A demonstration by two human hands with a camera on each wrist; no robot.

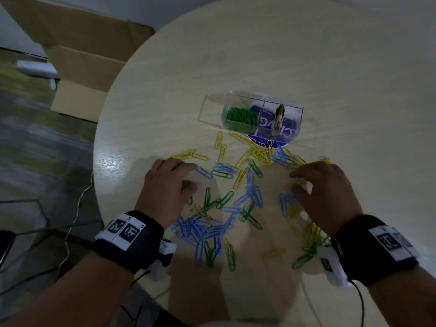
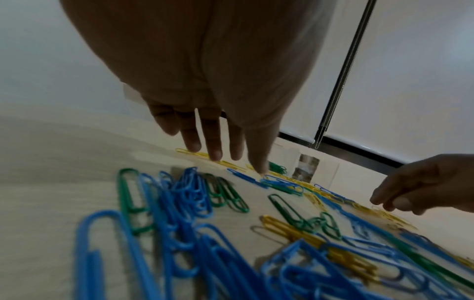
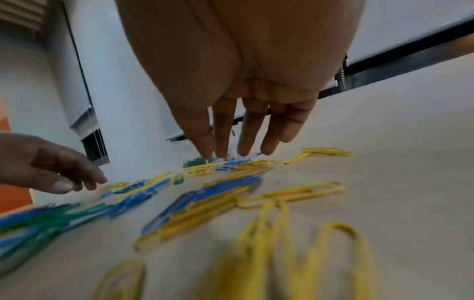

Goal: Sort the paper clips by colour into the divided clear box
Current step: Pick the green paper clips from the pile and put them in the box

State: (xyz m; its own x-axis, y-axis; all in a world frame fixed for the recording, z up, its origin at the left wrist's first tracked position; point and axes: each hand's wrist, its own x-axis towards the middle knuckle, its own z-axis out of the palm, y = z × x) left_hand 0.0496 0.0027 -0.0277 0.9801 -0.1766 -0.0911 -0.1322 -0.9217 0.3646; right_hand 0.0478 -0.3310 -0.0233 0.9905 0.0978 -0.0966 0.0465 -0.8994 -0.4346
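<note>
A clear divided box stands on the round pale table, beyond my hands. Its left compartment holds a heap of green clips. Blue clips, yellow clips and loose green clips lie scattered between the box and me. My left hand hovers over the left of the spread; its straight fingers touch yellow clips and grip nothing. My right hand reaches over the right side, and its fingertips rest on a blue and yellow cluster.
A purple printed card lies under the box. Cardboard boxes stand on the floor left of the table, and cables run below its left edge. More yellow clips lie under my right wrist.
</note>
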